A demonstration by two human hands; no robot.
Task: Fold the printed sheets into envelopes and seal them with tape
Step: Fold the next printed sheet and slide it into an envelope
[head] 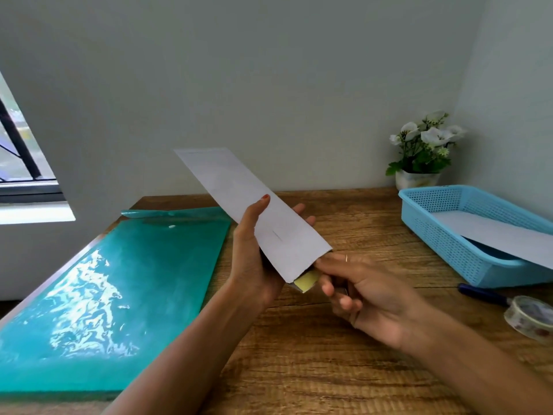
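While no brand or readable writing shows anywhere, faint print ghosts through the folded sheet (254, 211); it's a long white strip held tilted above the wooden bench (344, 339), far end up-left; left hand (254, 250) grips it mid-length, thumb on top, fingers (302, 209) curled behind; right hand (368, 298) at the near open end, fingers pinching a yellow piece (306, 280) poking out there; tape roll (529, 319) near right; blue basket (466, 235) far right holds a white sheet (493, 232); teal mat (104, 310) left.
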